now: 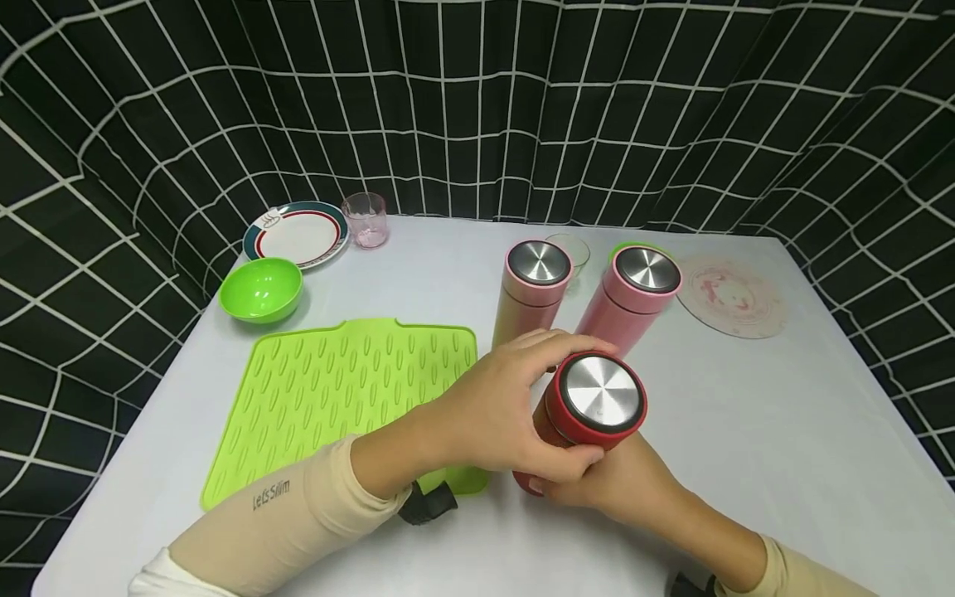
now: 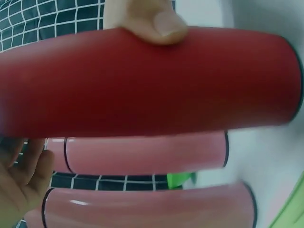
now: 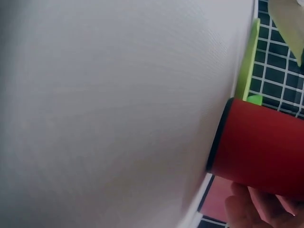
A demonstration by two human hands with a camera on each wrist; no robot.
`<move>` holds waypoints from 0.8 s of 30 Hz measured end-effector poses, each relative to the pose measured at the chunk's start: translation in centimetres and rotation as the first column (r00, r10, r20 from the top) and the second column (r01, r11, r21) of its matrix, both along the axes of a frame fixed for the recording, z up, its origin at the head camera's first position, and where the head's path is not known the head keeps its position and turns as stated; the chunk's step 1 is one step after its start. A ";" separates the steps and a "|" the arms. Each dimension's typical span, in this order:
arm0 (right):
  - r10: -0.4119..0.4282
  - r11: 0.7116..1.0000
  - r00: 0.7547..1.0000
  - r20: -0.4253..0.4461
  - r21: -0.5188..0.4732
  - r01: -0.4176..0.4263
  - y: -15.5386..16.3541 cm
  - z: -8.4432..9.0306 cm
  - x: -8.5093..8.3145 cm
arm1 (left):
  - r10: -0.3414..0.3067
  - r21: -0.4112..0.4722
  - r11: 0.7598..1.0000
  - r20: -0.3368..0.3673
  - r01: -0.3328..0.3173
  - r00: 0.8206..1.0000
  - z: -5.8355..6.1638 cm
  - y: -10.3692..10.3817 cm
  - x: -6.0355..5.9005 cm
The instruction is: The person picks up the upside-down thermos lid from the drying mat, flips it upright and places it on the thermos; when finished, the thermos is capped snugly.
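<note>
A red flask (image 1: 589, 414) with a steel lid (image 1: 601, 392) is held between both hands near the table's front, leaning a little to the right. My left hand (image 1: 515, 410) wraps its upper body just under the lid, thumb (image 2: 152, 21) on one side. My right hand (image 1: 627, 489) grips the lower body from the other side. In the right wrist view the red flask's base (image 3: 259, 152) lies close against the white table (image 3: 118, 95). Two pink flasks (image 1: 533, 290) (image 1: 634, 298) with steel lids stand upright right behind it.
A green ribbed mat (image 1: 336, 385) lies to the left, partly under my left forearm. At the back left are a green bowl (image 1: 261, 288), a rimmed plate (image 1: 296, 234) and a pink glass (image 1: 365, 220). A clear glass (image 1: 570, 247) and a round pink mat (image 1: 731, 294) lie at the back right.
</note>
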State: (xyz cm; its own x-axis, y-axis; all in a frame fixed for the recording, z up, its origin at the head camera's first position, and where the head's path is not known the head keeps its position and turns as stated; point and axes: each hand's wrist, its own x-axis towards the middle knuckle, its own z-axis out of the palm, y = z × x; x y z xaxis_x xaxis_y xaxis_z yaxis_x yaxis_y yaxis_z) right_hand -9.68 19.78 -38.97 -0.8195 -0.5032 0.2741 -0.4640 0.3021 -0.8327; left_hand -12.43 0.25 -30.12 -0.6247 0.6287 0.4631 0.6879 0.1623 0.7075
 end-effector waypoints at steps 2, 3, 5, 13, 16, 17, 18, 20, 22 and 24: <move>0.022 1.000 0.999 -0.048 0.004 -0.022 -0.1 0.3 0.0 | 0.009 -0.038 0.999 0.010 -0.009 1.000 0.1 -0.2 0.0; 0.047 0.999 0.998 -0.046 -0.015 -0.048 -0.3 0.6 0.0 | 0.019 -0.048 0.999 0.010 -0.019 1.000 0.1 -0.3 0.0; 0.047 0.999 0.998 -0.029 -0.014 -0.047 -0.5 1.5 0.3 | 0.044 -0.043 0.998 0.016 -0.044 0.999 0.1 -0.3 0.0; 0.116 0.987 0.993 0.011 -0.113 -0.114 -1.1 3.3 0.3 | -0.059 0.091 0.994 0.003 0.059 0.998 -0.1 -0.3 -0.4; 0.087 0.992 0.996 0.038 -0.091 -0.083 -1.0 3.2 0.5 | -0.026 0.055 0.998 -0.007 0.027 1.000 0.0 -0.3 -0.3; 0.064 0.996 0.997 0.054 -0.072 -0.060 -1.0 3.3 0.6 | -0.007 0.044 0.999 -0.015 0.007 1.000 0.0 -0.3 -0.2; 0.054 0.996 0.996 0.066 -0.068 -0.050 -1.0 3.3 0.6 | 0.005 0.042 0.999 -0.024 -0.004 1.000 0.1 -0.2 -0.2; 0.052 0.996 0.997 0.061 -0.072 -0.048 -1.1 3.1 0.6 | 0.013 0.039 0.999 -0.033 -0.012 0.999 0.2 -0.2 -0.3; 0.062 0.995 0.997 0.040 -0.083 -0.058 -1.0 2.6 0.4 | -0.027 0.056 0.998 -0.022 0.028 0.999 0.3 -0.3 -0.4; 0.060 0.995 0.998 -0.005 -0.077 -0.060 -0.8 1.8 0.1 | -0.087 0.072 0.994 -0.014 0.087 0.996 0.4 -0.4 -0.5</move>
State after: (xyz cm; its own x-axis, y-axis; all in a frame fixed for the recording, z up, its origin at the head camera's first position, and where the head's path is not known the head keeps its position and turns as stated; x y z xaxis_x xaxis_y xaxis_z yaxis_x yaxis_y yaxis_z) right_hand -9.57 19.02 -37.18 -0.7880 -0.5283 0.3160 -0.4813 0.2086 -0.8514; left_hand -12.89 -0.10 -29.67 -0.5638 0.6449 0.5159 0.7046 0.0498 0.7078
